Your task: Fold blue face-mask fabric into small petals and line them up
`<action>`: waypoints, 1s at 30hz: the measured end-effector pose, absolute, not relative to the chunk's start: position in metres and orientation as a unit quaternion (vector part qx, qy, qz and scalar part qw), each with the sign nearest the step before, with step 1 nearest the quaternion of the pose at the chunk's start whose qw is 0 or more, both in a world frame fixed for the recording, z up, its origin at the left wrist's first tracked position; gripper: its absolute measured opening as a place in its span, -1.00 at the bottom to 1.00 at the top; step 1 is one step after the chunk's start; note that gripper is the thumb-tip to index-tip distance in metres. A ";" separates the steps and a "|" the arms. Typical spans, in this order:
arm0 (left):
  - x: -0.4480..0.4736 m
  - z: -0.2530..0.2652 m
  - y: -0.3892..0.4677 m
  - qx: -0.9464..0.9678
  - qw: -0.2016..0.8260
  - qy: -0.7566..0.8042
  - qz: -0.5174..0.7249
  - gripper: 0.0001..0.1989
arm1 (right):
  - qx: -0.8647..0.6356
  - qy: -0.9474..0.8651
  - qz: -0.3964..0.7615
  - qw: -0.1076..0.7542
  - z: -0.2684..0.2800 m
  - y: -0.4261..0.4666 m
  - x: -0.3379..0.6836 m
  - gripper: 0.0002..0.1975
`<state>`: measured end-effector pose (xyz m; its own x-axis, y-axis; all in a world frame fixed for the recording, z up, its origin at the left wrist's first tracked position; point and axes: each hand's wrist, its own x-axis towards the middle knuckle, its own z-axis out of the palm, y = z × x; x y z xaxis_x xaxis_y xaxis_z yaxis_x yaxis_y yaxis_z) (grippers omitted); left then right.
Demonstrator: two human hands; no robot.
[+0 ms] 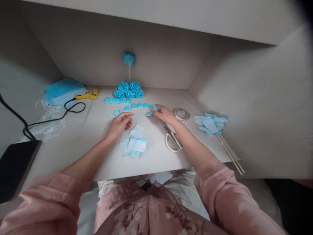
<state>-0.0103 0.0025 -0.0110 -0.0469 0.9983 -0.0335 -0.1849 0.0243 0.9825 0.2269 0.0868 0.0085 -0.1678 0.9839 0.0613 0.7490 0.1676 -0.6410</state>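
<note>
My right hand (163, 113) is at the row of small blue petal-shaped fabric pieces (140, 105), its fingers pinched at a blue piece (153, 106) at the row's right end. Another small piece (148, 114) lies just below those fingertips. My left hand (121, 124) rests on the board with its fingers curled in, and nothing shows in them. Close above it are loose blue petal pieces (126, 108). A scalloped blue strip (117, 101) lies behind them. Scissors (172, 140) lie partly under my right forearm. Pale blue fabric scraps (137, 145) lie between my arms.
Rolled blue fabric roses (129, 89) are stacked at the back, beside a blue flower on a stick (129, 58). A yellow glue gun (91, 94) and face masks (64, 89) lie left. Wire coil (181, 114), sticks with fabric (230, 151) lie right; a black phone-like device (18, 168) front left.
</note>
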 end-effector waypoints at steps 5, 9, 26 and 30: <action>-0.010 -0.012 0.003 0.432 0.539 0.472 0.548 -0.76 | -0.570 -0.670 0.306 0.364 0.032 0.072 0.244 -0.41; -0.004 -0.008 -0.002 0.470 0.529 0.467 0.531 -0.77 | -0.420 -0.578 0.570 0.406 0.042 0.042 0.237 -0.36; -0.003 -0.008 -0.002 0.519 0.436 0.496 0.543 -0.86 | -0.438 -0.734 0.349 0.384 0.018 0.013 0.214 -0.66; -0.005 -0.008 0.000 0.493 0.463 0.486 0.554 -0.89 | -0.411 -0.841 0.231 0.264 0.017 -0.001 0.216 -0.80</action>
